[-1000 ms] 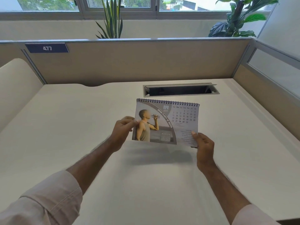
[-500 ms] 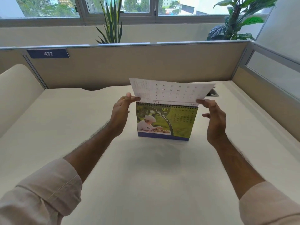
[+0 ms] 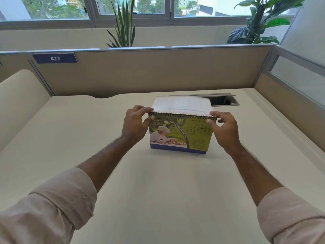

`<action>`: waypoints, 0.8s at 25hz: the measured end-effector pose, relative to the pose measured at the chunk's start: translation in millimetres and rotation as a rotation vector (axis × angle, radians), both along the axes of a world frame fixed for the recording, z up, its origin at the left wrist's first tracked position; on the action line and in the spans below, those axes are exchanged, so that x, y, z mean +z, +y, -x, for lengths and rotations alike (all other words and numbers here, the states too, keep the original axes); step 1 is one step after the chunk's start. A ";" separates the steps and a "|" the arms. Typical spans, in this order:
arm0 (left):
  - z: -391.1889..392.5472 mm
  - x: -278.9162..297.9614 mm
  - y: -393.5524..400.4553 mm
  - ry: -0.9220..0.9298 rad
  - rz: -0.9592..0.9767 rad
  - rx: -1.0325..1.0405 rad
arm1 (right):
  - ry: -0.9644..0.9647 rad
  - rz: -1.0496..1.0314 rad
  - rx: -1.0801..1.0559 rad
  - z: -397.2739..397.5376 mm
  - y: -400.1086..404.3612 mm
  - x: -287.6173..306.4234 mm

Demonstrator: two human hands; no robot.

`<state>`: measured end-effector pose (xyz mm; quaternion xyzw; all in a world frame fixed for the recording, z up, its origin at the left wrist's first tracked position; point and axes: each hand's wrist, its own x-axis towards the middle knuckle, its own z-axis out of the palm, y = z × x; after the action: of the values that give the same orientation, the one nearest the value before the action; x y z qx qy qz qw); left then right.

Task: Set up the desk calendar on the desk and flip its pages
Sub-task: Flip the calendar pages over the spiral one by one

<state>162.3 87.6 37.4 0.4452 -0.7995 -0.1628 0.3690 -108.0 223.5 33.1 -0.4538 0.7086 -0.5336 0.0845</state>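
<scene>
Both hands point(image 3: 179, 128) at the calendar's point(image 3: 181, 136) top corners, fingers curled.

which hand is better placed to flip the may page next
Probably the left hand: its thumb already rests on the MAY page's top corner by the spiral. The right hand is similarly placed, so it's close.

An open-plan office cubicle.
We sit at a bare cream desk point(image 3: 70, 138) fenced by beige fabric partition panels point(image 3: 158, 71), one carrying a blue number plate reading 477 point(image 3: 54, 58); potted green plants point(image 3: 123, 27) line the wide windows point(image 3: 133, 7) behind.
</scene>
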 end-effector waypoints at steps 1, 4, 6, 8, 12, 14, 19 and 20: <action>0.9 -1.5 -0.8 -0.005 -0.005 0.007 | 0.013 -0.017 -0.017 -0.2 -0.7 -2.3; 5.4 -3.8 -2.0 0.014 -0.040 0.018 | 0.028 -0.048 -0.037 -1.3 -2.1 -6.2; 7.1 -4.2 -1.9 0.032 -0.065 0.024 | 0.020 -0.060 -0.044 -1.1 -2.7 -7.5; 7.0 -5.7 -0.4 0.058 -0.085 0.018 | -0.001 -0.061 -0.051 -1.3 -2.6 -10.1; 5.1 -21.6 10.0 0.142 -0.152 0.075 | -0.111 -0.035 -0.087 -3.5 3.5 -24.9; 1.8 -35.3 17.2 0.178 -0.224 0.144 | -0.190 -0.016 -0.119 -6.3 9.5 -37.7; -6.7 -66.0 32.1 0.145 -0.385 0.161 | -0.332 -0.030 -0.195 -17.9 25.2 -73.6; -7.4 -69.5 34.2 0.150 -0.408 0.153 | -0.345 -0.049 -0.196 -20.0 27.4 -79.3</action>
<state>169.7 121.8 -32.1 0.5564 -0.6844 -0.3254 0.3409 -88.0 250.9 -46.2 -0.2822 0.7371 -0.5918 0.1635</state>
